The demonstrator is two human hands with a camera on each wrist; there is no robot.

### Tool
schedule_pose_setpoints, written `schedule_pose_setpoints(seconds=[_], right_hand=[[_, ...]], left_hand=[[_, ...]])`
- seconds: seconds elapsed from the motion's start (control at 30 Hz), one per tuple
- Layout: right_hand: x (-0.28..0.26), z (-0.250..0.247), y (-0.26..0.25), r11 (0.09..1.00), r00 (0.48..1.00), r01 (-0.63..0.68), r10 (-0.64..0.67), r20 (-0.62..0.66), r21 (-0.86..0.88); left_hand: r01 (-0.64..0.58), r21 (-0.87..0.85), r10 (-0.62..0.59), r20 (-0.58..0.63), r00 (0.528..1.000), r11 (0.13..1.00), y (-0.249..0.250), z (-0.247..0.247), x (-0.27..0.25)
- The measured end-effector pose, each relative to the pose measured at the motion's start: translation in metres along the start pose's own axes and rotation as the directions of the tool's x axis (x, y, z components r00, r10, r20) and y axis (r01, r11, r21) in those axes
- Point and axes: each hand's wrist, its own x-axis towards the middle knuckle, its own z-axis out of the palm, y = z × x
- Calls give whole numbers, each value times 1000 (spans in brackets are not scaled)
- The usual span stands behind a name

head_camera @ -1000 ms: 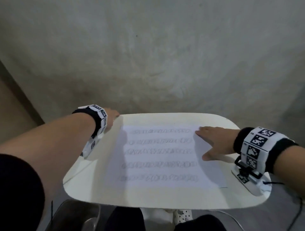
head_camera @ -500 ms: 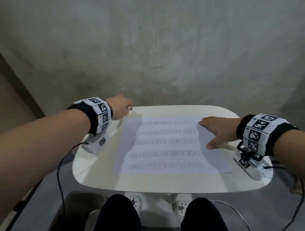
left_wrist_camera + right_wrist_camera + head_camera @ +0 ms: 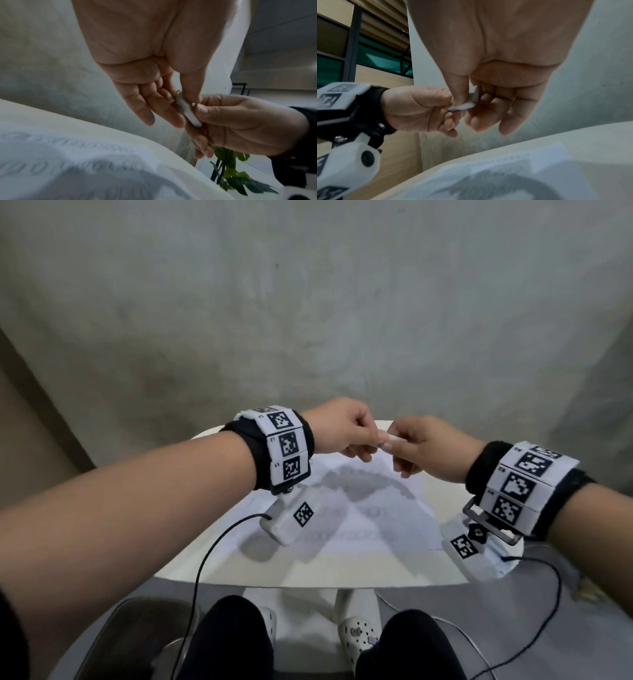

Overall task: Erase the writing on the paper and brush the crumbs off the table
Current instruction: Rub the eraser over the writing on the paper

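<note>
1. Your left hand (image 3: 342,433), left of centre in the head view, pinches one end of the white eraser (image 3: 187,113) between thumb and forefinger, other fingers loosely extended.
2. Your right hand (image 3: 428,448) pinches the other end, likely taking it over to rub.
3. The paper (image 3: 376,522), its pencilled loops still unerased, lies on the white table (image 3: 342,571) below.

White eraser (image 3: 188,113) at frame centre. White paper (image 3: 370,508), grey looped writing (image 3: 82,148) in rows. Cream table (image 3: 308,571). Black wristbands (image 3: 255,453) with black-and-white square-patterned tags. Green leaves (image 3: 240,180), lower right.
</note>
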Motion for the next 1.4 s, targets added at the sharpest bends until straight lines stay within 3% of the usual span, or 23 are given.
schedule_pose_setpoints(seconds=[0.07, 0.13, 0.23, 0.3, 0.33, 0.43, 0.57, 0.7, 0.87, 0.97, 1.03, 1.1, 1.17, 1.27, 1.33, 1.4], right_hand=[[-7, 1, 6, 999, 999, -24, 25, 35, -37], [-14, -1, 10, 992, 998, -32, 39, 51, -126], [-27, -8, 11, 911, 996, 4, 34, 84, -413], [-35, -6, 9, 811, 989, 53, 39, 145, -582], [-37, -4, 9, 785, 983, 71, 51, 177, -615], [-36, 0, 8, 773, 975, 35, 114, 192, -634], [-20, 3, 10, 723, 978, -66, 182, 98, -687], [-6, 13, 17, 632, 958, -91, 266, 105, -770], [-4, 32, 6, 577, 940, 52, 248, 235, -815], [0, 18, 12, 558, 938, -15, 295, 181, -830], [-1, 21, 13, 502, 942, 20, 280, 184, -865], [-2, 31, 10, 523, 935, 86, 252, 250, -848], [0, 28, 9, 585, 932, 52, 263, 251, -809], [1, 23, 10, 552, 943, 15, 271, 196, -834], [-2, 28, 6, 529, 929, 70, 274, 249, -845], [-4, 26, 8, 568, 922, 73, 276, 273, -820]], left_hand=[[3, 73, -5, 38, 999, 997, -1, 9, -2], [-6, 314, -29, 105, 994, 949, -1, 14, -6], [-46, 724, -234, 282, 930, 688, -14, 20, -13], [-105, 843, -347, 326, 879, 527, -26, 23, -18], [-104, 859, -380, 326, 865, 501, -32, 23, -17], [-2, 848, -411, 259, 874, 530, -42, 25, -10], [119, 849, -448, 148, 882, 515, -40, 35, -2], [134, 847, -468, 147, 871, 515, -38, 35, 2], [140, 847, -464, 137, 875, 513, -39, 38, 1], [132, 855, -466, 139, 874, 501, -37, 37, 2], [137, 853, -473, 140, 870, 504, -36, 37, 1], [137, 858, -475, 135, 870, 496, -35, 37, 1], [137, 859, -477, 135, 868, 493, -34, 38, 1], [142, 855, -488, 142, 861, 499, -33, 37, 2], [138, 857, -485, 141, 863, 496, -32, 37, 1], [131, 861, -479, 142, 866, 491, -33, 37, 1]])
